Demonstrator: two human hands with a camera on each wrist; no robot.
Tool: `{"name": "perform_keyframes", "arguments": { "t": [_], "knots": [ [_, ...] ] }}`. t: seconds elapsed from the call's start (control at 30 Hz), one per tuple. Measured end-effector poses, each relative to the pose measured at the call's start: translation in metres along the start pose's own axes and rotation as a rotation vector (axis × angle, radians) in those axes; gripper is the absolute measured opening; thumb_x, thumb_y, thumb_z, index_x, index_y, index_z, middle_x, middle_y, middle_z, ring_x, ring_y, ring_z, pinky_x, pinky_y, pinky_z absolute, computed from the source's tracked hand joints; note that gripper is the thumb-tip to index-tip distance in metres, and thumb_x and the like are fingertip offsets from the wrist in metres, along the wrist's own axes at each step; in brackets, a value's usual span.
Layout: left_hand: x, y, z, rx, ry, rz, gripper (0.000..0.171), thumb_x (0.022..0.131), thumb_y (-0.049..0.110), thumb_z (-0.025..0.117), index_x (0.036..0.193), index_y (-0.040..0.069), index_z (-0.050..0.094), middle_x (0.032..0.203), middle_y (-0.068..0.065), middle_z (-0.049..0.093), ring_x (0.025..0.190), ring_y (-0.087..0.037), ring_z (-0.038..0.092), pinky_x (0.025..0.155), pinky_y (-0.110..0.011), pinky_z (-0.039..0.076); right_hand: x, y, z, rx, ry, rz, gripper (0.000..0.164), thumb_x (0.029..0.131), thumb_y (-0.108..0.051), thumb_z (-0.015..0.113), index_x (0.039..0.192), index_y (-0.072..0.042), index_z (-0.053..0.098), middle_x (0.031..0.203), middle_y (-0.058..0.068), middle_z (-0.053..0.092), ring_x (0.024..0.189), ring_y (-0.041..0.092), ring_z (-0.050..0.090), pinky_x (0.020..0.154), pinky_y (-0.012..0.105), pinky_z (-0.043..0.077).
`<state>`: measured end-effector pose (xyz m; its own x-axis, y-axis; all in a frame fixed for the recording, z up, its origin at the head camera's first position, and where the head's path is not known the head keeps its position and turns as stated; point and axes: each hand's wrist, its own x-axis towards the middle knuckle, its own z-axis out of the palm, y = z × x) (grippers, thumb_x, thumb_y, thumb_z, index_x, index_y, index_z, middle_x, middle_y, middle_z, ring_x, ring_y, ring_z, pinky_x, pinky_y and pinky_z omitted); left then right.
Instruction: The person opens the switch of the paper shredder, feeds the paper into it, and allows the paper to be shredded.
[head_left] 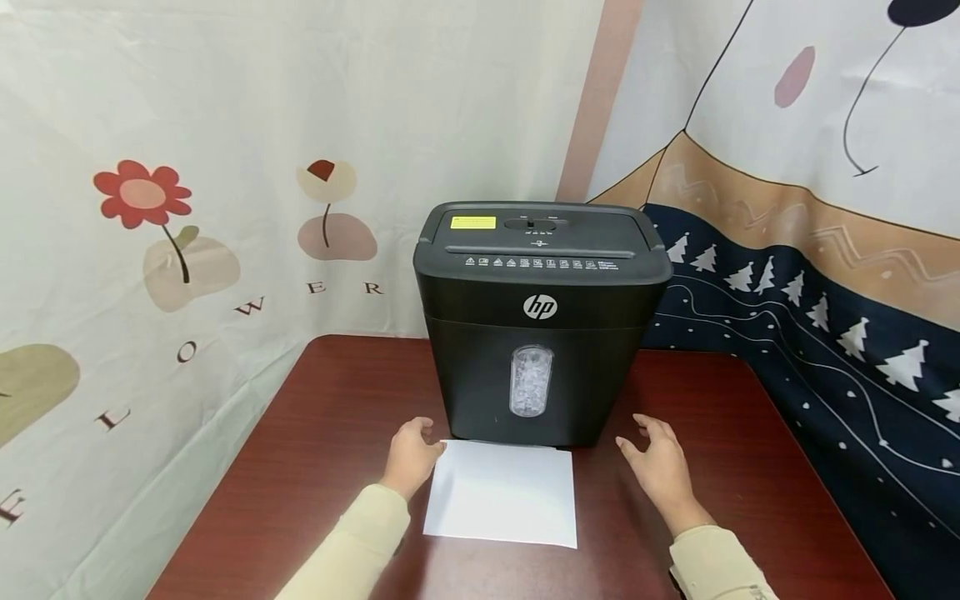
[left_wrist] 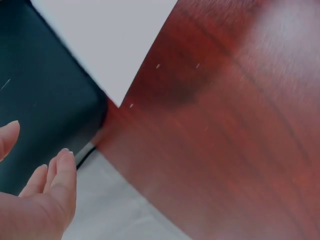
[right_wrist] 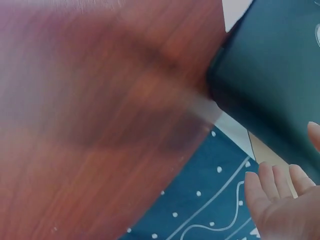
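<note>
At the foot of the black plastic HP shredder point(head_left: 542, 327), on its six o'clock side, a plain white rectangular paper sheet point(head_left: 501, 493) lies flat on the glossy reddish-brown wood-grain tabletop point(head_left: 322, 467). Taking the sheet as your clock's centre, your left hand point(head_left: 412, 457) is just beside its far corner at ten o'clock, thumb and fingers apart with nothing between them. Your right hand point(head_left: 662, 471) is at three o'clock, well apart from the sheet, its thumb and fingers likewise parted and holding nothing. The sheet's twelve o'clock edge meets the shredder so closely that you cannot tell whether it is tucked beneath.

To take it up well, you would do best to bring the right hand in to the two o'clock corner, pinch both far corners lightly, and draw the sheet a little toward six o'clock before lifting, so the edge neither snags nor creases.

As for containers, the shredder's lower body is the bin: through the upright, rounded clear window point(head_left: 531, 381) on its front, you see whitish shreds filling the pane. How high they reach behind the black walls is hidden.
</note>
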<state>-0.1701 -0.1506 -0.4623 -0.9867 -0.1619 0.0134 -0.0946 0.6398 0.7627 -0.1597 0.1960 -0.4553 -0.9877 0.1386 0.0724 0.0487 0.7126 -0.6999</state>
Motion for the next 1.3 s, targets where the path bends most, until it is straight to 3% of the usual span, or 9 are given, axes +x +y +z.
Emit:
{"name": "perform_keyframes", "arguments": {
  "t": [0.27,0.6,0.97,1.17,1.3],
  "knots": [
    [0.000,-0.008,0.016,0.022,-0.004,-0.041,0.046,0.078,-0.001,0.074,0.119,-0.012,0.056,0.109,-0.027,0.061,0.099,-0.038,0.061,0.083,-0.045,0.053,-0.003,0.003,0.022,0.020,-0.006,0.020,0.052,0.089,-0.013,0.066,0.133,0.007,0.048,0.133,0.028,0.046,0.120,0.041,0.049,0.096,0.054,0.043],
    [-0.002,-0.016,0.030,0.052,-0.014,-0.046,0.048,0.074,-0.003,0.075,0.115,-0.016,0.055,0.105,-0.027,0.061,0.101,-0.041,0.059,0.088,-0.047,0.050,-0.006,0.003,0.046,-0.003,-0.035,0.050,0.049,0.086,-0.010,0.068,0.128,0.009,0.052,0.125,0.029,0.052,0.112,0.041,0.055,0.091,0.052,0.047],
    [-0.006,-0.014,0.042,0.124,-0.007,-0.006,0.050,0.066,-0.003,0.076,0.108,-0.019,0.056,0.097,-0.028,0.061,0.096,-0.044,0.058,0.088,-0.048,0.049,-0.011,-0.002,0.068,-0.048,-0.090,0.050,0.048,0.082,-0.007,0.070,0.124,0.012,0.055,0.121,0.030,0.055,0.109,0.042,0.057,0.089,0.051,0.049],
    [-0.007,-0.013,0.051,0.175,0.017,-0.030,0.053,0.062,-0.001,0.077,0.107,-0.020,0.056,0.097,-0.029,0.059,0.098,-0.045,0.056,0.091,-0.049,0.047,-0.012,-0.004,0.078,-0.099,-0.132,0.049,0.049,0.079,-0.005,0.073,0.121,0.013,0.056,0.120,0.031,0.055,0.110,0.043,0.056,0.091,0.050,0.048],
    [-0.008,-0.015,0.056,0.205,0.034,-0.045,0.047,0.061,-0.002,0.073,0.102,-0.020,0.057,0.092,-0.028,0.057,0.095,-0.045,0.055,0.090,-0.051,0.046,-0.011,-0.003,0.084,-0.130,-0.143,0.024,0.049,0.076,-0.003,0.075,0.119,0.014,0.057,0.117,0.031,0.057,0.110,0.043,0.056,0.091,0.050,0.048]
  ]
}}
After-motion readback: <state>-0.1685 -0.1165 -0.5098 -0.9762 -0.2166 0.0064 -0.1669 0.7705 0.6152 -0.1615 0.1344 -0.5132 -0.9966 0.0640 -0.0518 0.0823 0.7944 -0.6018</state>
